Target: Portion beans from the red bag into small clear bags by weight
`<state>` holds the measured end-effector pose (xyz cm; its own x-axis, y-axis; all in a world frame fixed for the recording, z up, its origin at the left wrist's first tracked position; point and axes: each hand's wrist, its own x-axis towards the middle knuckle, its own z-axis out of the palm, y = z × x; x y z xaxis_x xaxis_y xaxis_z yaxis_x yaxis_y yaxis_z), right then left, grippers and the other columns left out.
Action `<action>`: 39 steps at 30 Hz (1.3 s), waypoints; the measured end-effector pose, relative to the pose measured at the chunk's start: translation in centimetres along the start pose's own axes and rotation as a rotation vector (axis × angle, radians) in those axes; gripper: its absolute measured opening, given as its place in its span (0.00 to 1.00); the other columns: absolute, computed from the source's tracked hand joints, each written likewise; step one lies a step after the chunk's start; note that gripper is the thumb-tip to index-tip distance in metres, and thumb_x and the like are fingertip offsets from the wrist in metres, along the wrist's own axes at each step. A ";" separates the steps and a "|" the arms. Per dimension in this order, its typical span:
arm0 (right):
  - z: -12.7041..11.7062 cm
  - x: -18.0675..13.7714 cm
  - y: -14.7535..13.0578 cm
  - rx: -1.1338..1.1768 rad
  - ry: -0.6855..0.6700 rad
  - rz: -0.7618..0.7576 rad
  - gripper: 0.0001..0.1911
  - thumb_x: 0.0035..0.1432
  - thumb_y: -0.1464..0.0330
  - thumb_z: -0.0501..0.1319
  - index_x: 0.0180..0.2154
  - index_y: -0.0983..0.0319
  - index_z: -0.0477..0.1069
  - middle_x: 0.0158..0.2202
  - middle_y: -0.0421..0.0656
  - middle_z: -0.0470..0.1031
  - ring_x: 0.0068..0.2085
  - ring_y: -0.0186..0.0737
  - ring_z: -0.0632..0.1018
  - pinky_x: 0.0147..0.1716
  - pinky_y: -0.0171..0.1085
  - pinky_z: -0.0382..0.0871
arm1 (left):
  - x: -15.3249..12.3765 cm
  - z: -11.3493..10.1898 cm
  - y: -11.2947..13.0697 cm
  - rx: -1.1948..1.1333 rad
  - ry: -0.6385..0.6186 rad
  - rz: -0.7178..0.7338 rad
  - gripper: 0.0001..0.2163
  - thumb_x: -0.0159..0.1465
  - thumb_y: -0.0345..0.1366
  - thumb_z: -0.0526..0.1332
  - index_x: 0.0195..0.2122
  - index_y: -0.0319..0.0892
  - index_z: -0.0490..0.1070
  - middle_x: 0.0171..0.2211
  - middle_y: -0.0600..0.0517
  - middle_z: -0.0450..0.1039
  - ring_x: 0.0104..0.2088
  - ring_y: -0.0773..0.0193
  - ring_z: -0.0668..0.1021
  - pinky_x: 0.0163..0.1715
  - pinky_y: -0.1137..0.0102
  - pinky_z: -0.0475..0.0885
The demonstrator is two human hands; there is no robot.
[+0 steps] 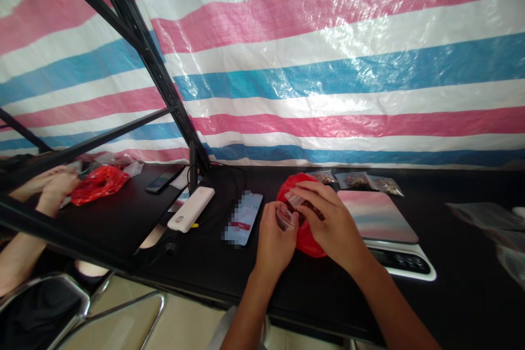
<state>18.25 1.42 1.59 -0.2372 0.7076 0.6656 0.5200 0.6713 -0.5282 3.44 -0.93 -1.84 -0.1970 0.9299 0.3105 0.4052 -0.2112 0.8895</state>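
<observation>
Left of the scale [377, 214], over the red bag [310, 245], we are clamping a small clear bag [284, 216] in the fingers of our left hand [276, 235], apparently filling it; next we are likely needing its mouth open. Our right hand [330, 219] is partly hiding the red bag; whether those fingers are gripping anything, we cannot tell.

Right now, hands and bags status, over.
Left hand grips clear bag. Right hand beside it, over red bag, grip unclear. Scale close on the right.
</observation>
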 end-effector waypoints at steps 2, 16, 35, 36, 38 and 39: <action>0.1 -0.2 0.9 -0.071 0.004 0.090 0.19 0.65 0.74 0.57 0.54 0.59 0.77 0.56 0.47 0.77 0.57 0.49 0.74 0.60 0.51 0.68 | 0.0 -0.1 -0.1 -0.008 0.018 -0.032 0.06 0.64 0.35 0.63 0.39 0.44 0.67 0.34 0.54 0.69 0.34 0.64 0.74 0.38 0.69 0.69; 0.3 -0.3 1.7 -0.325 -0.429 0.389 0.19 0.63 0.75 0.60 0.53 0.60 0.78 0.51 0.47 0.79 0.49 0.47 0.76 0.51 0.42 0.66 | 0.8 0.4 -0.8 -0.278 -0.055 -0.158 0.21 0.53 0.26 0.64 0.48 0.45 0.67 0.35 0.57 0.70 0.30 0.68 0.74 0.34 0.72 0.70; 1.5 -0.9 2.6 0.079 -0.224 0.524 0.14 0.61 0.68 0.62 0.49 0.59 0.79 0.46 0.46 0.84 0.44 0.46 0.82 0.47 0.45 0.74 | 1.0 0.3 -0.8 -0.303 0.021 -0.119 0.26 0.58 0.28 0.63 0.58 0.45 0.61 0.51 0.47 0.74 0.45 0.62 0.80 0.49 0.65 0.75; 1.2 -0.9 2.6 0.112 -0.207 0.526 0.15 0.61 0.67 0.62 0.49 0.59 0.78 0.46 0.46 0.84 0.44 0.45 0.82 0.47 0.44 0.74 | 1.0 0.2 -0.9 -0.302 0.009 -0.106 0.27 0.60 0.29 0.63 0.60 0.46 0.59 0.50 0.47 0.74 0.44 0.62 0.81 0.47 0.65 0.75; 0.6 -0.7 2.3 0.148 -0.180 0.508 0.16 0.62 0.66 0.61 0.51 0.60 0.77 0.45 0.46 0.83 0.41 0.44 0.82 0.44 0.44 0.75 | 1.0 0.1 -1.2 -0.271 -0.032 -0.077 0.28 0.63 0.31 0.63 0.63 0.47 0.56 0.49 0.47 0.74 0.41 0.63 0.81 0.44 0.66 0.76; 0.2 -0.6 2.1 0.157 -0.173 0.490 0.17 0.62 0.65 0.61 0.51 0.60 0.77 0.44 0.46 0.83 0.39 0.44 0.81 0.43 0.44 0.75 | 1.0 0.0 -1.3 -0.239 -0.046 -0.057 0.28 0.64 0.32 0.63 0.64 0.47 0.56 0.50 0.46 0.74 0.41 0.62 0.81 0.44 0.65 0.76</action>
<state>19.30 2.48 -0.04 -0.1361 0.9631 0.2324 0.4774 0.2693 -0.8364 2.73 0.27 -2.72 -0.1703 0.9540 0.2466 0.1707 -0.2180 0.9609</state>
